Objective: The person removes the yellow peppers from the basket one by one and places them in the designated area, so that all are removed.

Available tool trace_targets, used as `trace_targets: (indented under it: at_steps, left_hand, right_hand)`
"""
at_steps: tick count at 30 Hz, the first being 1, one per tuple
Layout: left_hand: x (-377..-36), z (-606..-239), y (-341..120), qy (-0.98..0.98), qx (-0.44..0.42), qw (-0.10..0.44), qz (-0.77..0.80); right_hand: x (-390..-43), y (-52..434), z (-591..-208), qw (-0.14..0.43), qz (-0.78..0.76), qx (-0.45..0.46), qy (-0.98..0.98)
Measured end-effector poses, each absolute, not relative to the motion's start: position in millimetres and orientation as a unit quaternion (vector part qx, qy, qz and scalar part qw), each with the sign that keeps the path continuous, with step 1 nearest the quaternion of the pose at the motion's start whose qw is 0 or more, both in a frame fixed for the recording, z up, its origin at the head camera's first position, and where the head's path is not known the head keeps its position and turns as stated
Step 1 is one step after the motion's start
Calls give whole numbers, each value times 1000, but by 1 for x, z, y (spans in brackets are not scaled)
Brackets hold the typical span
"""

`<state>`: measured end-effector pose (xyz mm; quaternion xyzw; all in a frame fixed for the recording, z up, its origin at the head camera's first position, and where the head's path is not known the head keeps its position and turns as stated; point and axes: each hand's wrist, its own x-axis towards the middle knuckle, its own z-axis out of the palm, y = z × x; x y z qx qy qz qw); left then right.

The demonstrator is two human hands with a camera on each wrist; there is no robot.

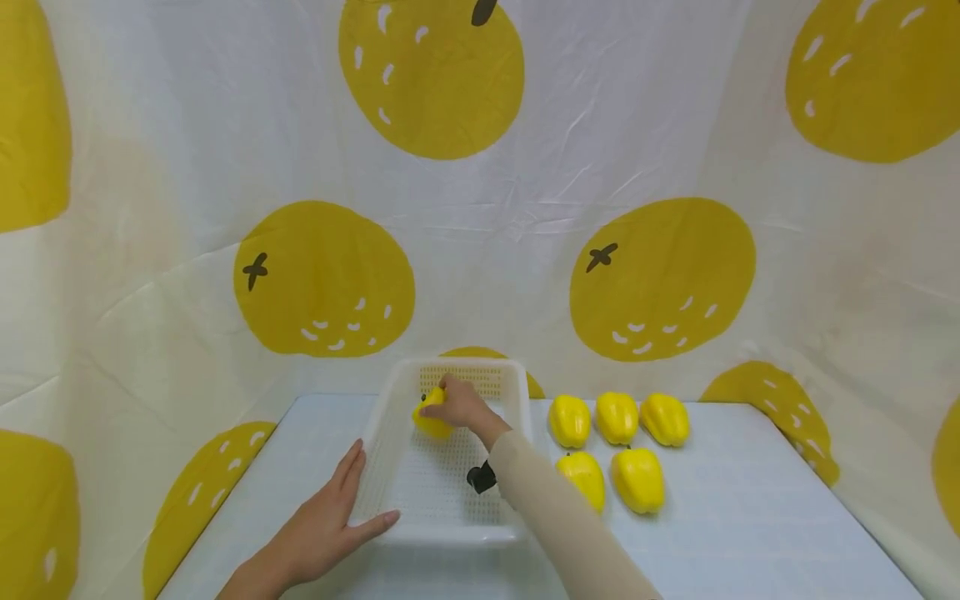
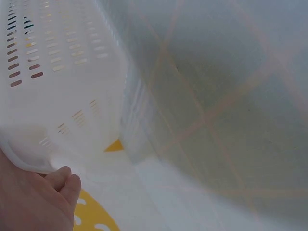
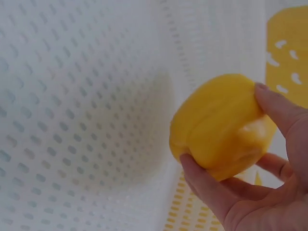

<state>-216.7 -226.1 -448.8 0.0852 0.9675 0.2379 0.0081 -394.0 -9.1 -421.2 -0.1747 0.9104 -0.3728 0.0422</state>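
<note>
My right hand [image 1: 457,405] grips a yellow bell pepper [image 1: 431,421] inside the far part of a white perforated plastic basket [image 1: 442,533]. In the right wrist view, the thumb and fingers wrap around the bell pepper [image 3: 219,127], over the basket's slotted floor [image 3: 86,125]. At the basket's near left corner, my left hand [image 1: 322,521] rests against the rim, its fingers along the left side and the thumb at the front edge. The left wrist view shows part of this hand [image 2: 38,197] at the basket's rim [image 2: 21,163].
Several more yellow bell peppers [image 1: 637,481] stand in two rows on the pale table [image 1: 750,517], right of the basket. My right forearm partly covers one of them [image 1: 583,479]. Behind the table hangs a white curtain [image 1: 510,275] with large yellow fruit prints.
</note>
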Motion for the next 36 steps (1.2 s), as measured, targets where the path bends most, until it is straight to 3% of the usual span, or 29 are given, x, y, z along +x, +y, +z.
trace_targets:
  at_steps: [15,24,36]
  left_hand:
    - [-217,-445,-224,967,70,26,244]
    - [-218,-444,-222,967,63,34,244]
    - [-218,-449,-225,966,87,4,242]
  right_hand:
    - [-365,15,-376,115,-550,-157,812]
    - [-356,37,-364,130,-569,-152,798]
    - [-340,71,-353,132,-572,-152,795]
